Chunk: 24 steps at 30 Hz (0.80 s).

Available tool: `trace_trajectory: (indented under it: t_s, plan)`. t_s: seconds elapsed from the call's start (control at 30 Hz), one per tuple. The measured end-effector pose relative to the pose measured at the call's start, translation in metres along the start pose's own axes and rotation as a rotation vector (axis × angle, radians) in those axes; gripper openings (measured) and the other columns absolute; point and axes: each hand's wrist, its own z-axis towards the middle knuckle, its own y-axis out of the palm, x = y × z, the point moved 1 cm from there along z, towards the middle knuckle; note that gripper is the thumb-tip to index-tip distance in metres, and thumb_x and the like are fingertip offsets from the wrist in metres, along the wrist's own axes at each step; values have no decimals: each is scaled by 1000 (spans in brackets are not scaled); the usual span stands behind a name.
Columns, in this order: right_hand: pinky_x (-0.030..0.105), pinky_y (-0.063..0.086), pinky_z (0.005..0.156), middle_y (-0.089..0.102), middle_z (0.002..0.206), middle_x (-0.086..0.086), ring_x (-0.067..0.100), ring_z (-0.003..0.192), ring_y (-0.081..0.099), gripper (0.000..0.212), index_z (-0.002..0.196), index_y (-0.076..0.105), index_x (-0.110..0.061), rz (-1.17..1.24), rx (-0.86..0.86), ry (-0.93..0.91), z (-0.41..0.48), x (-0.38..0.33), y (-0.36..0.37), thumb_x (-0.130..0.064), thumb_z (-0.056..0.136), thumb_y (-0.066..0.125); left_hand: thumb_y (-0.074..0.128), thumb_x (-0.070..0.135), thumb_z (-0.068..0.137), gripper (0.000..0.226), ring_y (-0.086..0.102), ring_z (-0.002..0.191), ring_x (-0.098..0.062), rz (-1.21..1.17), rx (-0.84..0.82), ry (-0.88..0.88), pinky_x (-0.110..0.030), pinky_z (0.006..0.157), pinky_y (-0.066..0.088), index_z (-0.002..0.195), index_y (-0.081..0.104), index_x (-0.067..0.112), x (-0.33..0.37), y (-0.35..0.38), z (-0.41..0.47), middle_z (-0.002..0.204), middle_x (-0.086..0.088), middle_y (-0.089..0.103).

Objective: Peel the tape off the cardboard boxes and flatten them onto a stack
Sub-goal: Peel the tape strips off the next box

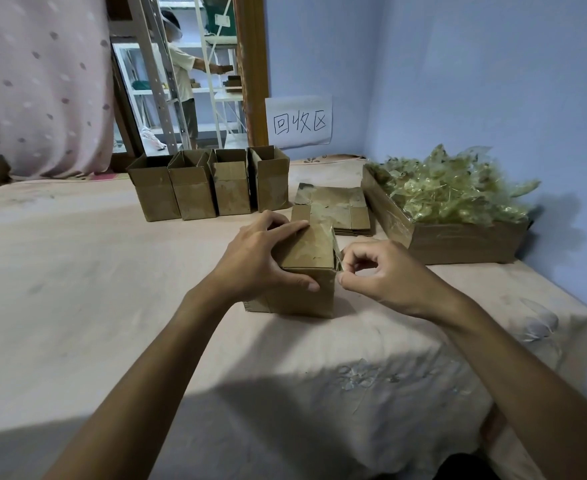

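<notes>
Two bare arms reach out from the near edge over the pink cloth (112, 306) on the table. The left hand (260, 258) holds the small box (302, 299) in the middle of the table. Its fingers lie over the top and its thumb presses the near side, so the box is clamped. The right hand (382, 271) is at the box's top right corner. Its thumb and first finger are pressed together on a bit of clear tape (337, 252) there.

I think this step is getting the tape started. It is best to pull slow and low, along the edge of the box, so the tape comes off in one long strip and does not snap. The left hand should press down hard so the box does not tip or slide to the right.

The tape may tear the brown paper if it is yanked.

The flat stack (340, 209) lies just past the box. The tray of old tape (458, 237) is to the right. Four open boxes (209, 188) wait in a row on the far side.
</notes>
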Motion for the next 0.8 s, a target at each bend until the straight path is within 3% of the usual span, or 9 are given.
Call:
trace_trajectory:
  t_s: [0.13,0.23,0.33,0.4,0.47,0.53,0.67,0.8]
  plan:
    - [32,42,68,54,68,-10,9,68,51,28,64,55,-17,36,-66,16,0,1,-2,-6,84,71,70,90,50,111,47,122,-12,-15,1,34,-41,104,45,148,51,41,0,-1,-4,134,14,45]
    - [37,42,73,59,72,10,36,79,58,22,65,55,-12,137,-59,32,0,2,-5,-13,83,67,71,89,51,109,47,122,-11,-48,-8,45,-41,105,46,147,50,43,-4,-3,-7,134,15,45]
    - [53,51,84,64,87,29,50,97,61,19,72,61,-7,260,-32,60,-2,6,-6,-21,82,67,72,88,53,106,46,121,-9,-65,-24,46,-38,105,46,147,48,45,-5,-6,-11,135,15,44]
    - [53,52,88,67,90,28,43,94,66,15,83,63,-2,291,-23,54,-5,6,-5,-15,87,70,71,88,55,103,46,121,-9,-65,-26,54,-39,105,46,147,48,45,-4,-8,-13,135,15,44]
    - [37,52,87,72,90,18,22,89,71,5,94,65,-5,313,-20,63,-7,4,-3,-2,92,68,70,88,59,98,48,121,-9,-73,4,58,-36,105,45,144,51,44,2,-9,-16,133,16,46]
    - [29,53,88,75,94,8,14,92,71,13,102,70,-11,327,-47,57,-11,2,-2,-1,94,68,67,89,61,95,49,121,-9,-75,46,45,-34,104,44,141,54,40,11,-8,-17,133,16,49]
    - [29,56,84,76,95,7,14,91,70,9,99,76,-6,341,-58,9,-13,1,-2,-7,97,68,63,84,70,84,49,118,-10,-51,66,65,-37,99,47,135,55,32,24,-2,-20,132,13,53]
    - [31,55,71,69,79,21,27,72,70,6,92,73,-5,344,133,3,-8,8,-3,-10,92,75,66,77,73,74,49,114,-10,-76,86,81,-38,96,46,132,55,33,23,0,-26,128,14,55]
